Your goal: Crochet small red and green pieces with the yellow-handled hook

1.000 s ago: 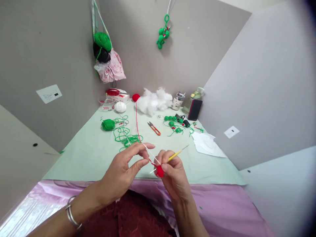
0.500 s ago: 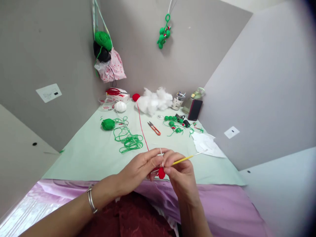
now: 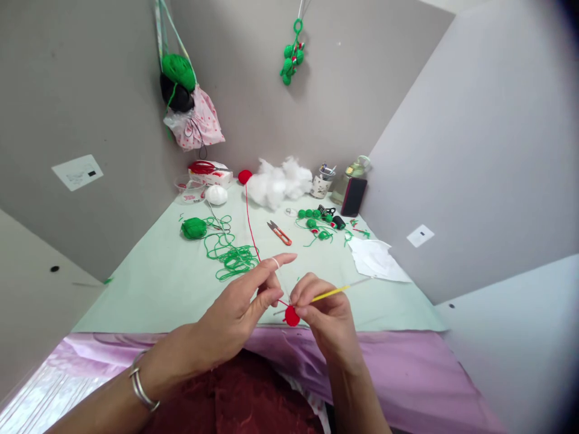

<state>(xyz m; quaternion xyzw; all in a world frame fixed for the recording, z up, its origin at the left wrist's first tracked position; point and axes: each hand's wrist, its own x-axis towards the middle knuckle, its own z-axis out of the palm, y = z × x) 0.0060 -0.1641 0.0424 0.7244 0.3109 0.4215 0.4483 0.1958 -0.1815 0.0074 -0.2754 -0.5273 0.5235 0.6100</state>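
A small round red crochet piece (image 3: 292,316) hangs at the fingertips of my right hand (image 3: 323,313). That hand also pinches the yellow-handled crochet hook (image 3: 331,293), whose thin metal tip shows left of the piece. Just to the left is my left hand (image 3: 246,301), with its index finger stretched out and a white strand looped round it. Its thumb presses towards the other fingers on the red yarn (image 3: 249,223), which runs back to a red ball (image 3: 245,176) at the far side of the table.
Snips (image 3: 279,233), tangled green yarn (image 3: 237,259) and a green ball (image 3: 193,228) lie beyond my hands. White stuffing (image 3: 278,184) is at the back. Green crocheted pieces (image 3: 312,223), a phone (image 3: 354,197) and white paper (image 3: 375,259) are on the right.
My left hand has moved left, away from my right hand, and its index finger has straightened. The red piece now shows more fully, and the strands stretch between my hands.
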